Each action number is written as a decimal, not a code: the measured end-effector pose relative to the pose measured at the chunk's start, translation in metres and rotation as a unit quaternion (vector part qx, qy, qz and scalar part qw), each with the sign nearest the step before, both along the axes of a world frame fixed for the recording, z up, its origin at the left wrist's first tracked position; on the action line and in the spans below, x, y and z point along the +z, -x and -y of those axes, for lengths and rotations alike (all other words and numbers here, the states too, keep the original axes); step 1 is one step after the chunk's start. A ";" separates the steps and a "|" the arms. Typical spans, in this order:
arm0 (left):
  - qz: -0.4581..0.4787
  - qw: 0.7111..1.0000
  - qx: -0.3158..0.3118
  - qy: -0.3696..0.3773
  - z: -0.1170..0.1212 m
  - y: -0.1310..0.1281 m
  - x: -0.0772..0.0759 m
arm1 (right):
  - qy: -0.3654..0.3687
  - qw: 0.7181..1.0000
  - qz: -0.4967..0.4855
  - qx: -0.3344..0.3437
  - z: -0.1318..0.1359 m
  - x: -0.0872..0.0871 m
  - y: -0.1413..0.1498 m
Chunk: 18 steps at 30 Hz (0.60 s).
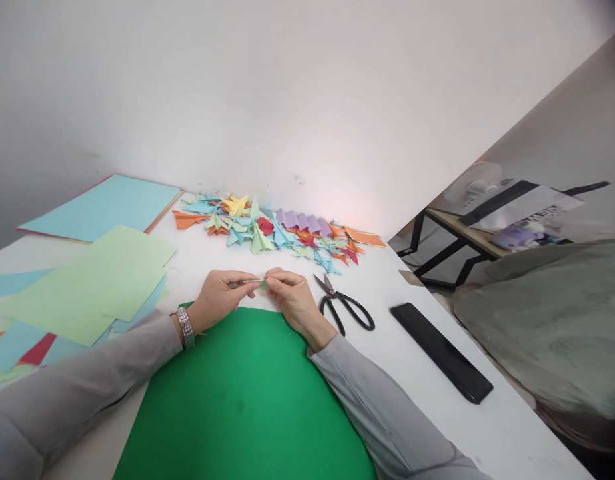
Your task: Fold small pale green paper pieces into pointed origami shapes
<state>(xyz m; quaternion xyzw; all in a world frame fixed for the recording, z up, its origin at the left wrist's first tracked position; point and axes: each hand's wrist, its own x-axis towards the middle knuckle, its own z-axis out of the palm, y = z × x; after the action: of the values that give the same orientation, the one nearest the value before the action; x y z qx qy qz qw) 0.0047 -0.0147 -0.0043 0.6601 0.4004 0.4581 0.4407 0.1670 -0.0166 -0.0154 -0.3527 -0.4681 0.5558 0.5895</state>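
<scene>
Between my two hands is a small folded piece of light green paper [262, 284], pinched at both ends. My left hand [223, 297], with a metal watch on the wrist, grips it between thumb and fingertips. Thumb and fingers of my right hand [293, 300] close on its other end and partly hide it. Both hands are just above the far edge of a dark green sheet [247, 393]. Beyond them lies a heap of folded paper shapes [261, 228] in several colours. Black-handled scissors [343, 305] rest partly open to the right of my right hand.
A long black case [441, 352] lies on the white table [387, 413] at right. Light green sheets [95, 280] overlap blue and red pieces at left, with a light blue stack [105, 207] behind. A wall [287, 100] bounds the back. A bed [542, 320] and a low side table [452, 227] stand beyond.
</scene>
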 end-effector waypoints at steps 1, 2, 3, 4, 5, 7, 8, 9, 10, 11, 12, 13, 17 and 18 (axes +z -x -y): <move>0.004 1.000 -0.002 -0.008 0.000 0.000 0.000 | -0.004 1.000 0.004 0.003 0.001 0.000 0.000; 0.007 1.000 -0.005 -0.017 0.000 0.000 0.000 | -0.009 1.000 0.008 0.007 0.001 0.001 0.000; 0.010 1.000 -0.008 -0.028 -0.001 0.000 0.000 | -0.015 1.000 0.012 0.012 0.001 0.001 0.001; 0.012 0.999 -0.011 -0.039 -0.001 0.000 0.000 | -0.021 0.999 0.016 0.018 0.002 0.001 0.001; 0.012 0.999 -0.015 -0.050 -0.001 0.000 0.000 | -0.027 0.999 0.019 0.024 0.002 0.001 0.001; 0.009 0.997 -0.016 -0.074 -0.001 0.001 0.000 | -0.030 0.999 0.021 0.031 0.002 0.000 0.001; 0.006 0.996 -0.016 -0.089 -0.001 0.001 0.000 | -0.029 0.999 0.019 0.031 0.002 0.000 0.001; 0.000 0.994 -0.015 -0.104 -0.001 0.001 0.001 | -0.028 0.999 0.018 0.031 0.002 0.000 0.001; -0.006 0.993 -0.015 -0.120 -0.001 0.001 0.001 | -0.026 0.999 0.018 0.031 0.002 -0.001 0.001; -0.011 0.991 -0.017 -0.134 -0.001 0.002 0.001 | -0.025 0.999 0.018 0.030 0.002 -0.001 0.001; -0.016 0.989 -0.018 -0.145 -0.001 0.002 0.001 | -0.024 0.999 0.020 0.030 0.002 0.000 0.000; -0.020 0.988 -0.020 -0.151 -0.001 0.002 0.001 | -0.022 0.999 0.022 0.032 0.002 0.000 0.000; -0.034 0.986 -0.019 -0.159 0.000 0.003 0.000 | -0.015 0.998 0.022 0.051 0.003 0.002 0.000; -0.037 0.986 -0.020 -0.159 0.001 0.002 0.000 | -0.014 0.998 0.021 0.056 0.004 0.002 0.000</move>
<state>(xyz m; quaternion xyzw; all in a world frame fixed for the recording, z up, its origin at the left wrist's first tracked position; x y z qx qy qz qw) 0.0024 -0.0152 -0.0043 0.7460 0.3252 0.4827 0.3237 0.1670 -0.0203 -0.0131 -0.3289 -0.5072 0.5738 0.5526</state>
